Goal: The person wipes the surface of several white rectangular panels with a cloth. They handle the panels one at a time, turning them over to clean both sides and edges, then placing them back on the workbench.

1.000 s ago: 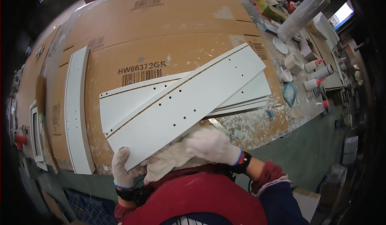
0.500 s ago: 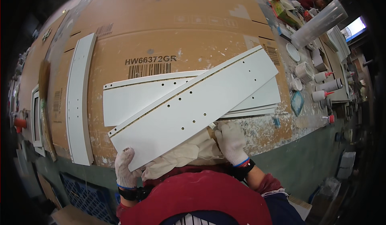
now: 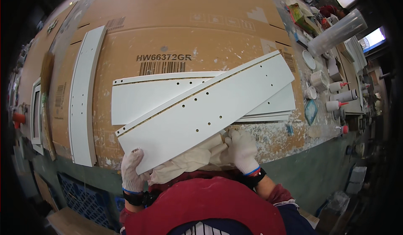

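white panel (image 3: pixel 205 109) is gripped by nearly closed left fingers (image 3: pixel 136 155).

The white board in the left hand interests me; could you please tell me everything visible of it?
The white board is a long, flat, smooth panel, perhaps coated wood. A narrow brownish groove runs along its far edge, and small dark holes dot its face. It lies slantwise across other white panels, its near-left corner held by the gloved left hand. Its underside is hidden.
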`<state>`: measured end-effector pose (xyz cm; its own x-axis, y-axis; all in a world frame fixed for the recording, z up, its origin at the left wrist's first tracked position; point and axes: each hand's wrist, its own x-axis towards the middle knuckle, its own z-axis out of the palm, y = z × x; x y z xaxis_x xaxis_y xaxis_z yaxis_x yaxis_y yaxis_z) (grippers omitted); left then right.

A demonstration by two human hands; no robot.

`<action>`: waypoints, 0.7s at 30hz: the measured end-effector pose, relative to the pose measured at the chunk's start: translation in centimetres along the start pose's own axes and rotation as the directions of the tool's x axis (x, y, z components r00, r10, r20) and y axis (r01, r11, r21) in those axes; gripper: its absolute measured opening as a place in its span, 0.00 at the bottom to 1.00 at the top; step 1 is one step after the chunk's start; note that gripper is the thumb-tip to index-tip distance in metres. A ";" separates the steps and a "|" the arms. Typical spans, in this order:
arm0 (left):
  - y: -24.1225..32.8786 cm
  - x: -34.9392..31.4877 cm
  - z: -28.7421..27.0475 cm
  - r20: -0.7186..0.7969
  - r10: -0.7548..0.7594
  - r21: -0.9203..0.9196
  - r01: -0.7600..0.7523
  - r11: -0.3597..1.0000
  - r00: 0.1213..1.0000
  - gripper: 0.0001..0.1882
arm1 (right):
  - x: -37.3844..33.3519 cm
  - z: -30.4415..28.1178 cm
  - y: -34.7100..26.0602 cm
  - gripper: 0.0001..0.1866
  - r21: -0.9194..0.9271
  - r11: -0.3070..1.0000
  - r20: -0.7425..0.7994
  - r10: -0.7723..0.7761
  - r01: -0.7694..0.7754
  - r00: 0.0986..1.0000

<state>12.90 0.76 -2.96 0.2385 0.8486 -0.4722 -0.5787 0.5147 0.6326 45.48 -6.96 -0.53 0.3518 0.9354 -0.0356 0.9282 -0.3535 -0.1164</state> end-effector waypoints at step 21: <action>1.5 -1.3 3.1 0.046 0.061 0.315 -0.072 0.946 0.997 0.13 | 8.1 -10.9 -7.6 0.09 0.485 0.726 0.018 -0.566 0.488 0.824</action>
<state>14.14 0.84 0.55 0.2380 0.8832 -0.4042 -0.3194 0.4641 0.8262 42.58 3.23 10.87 -0.2375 0.9712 0.0184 0.7864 0.2034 -0.5833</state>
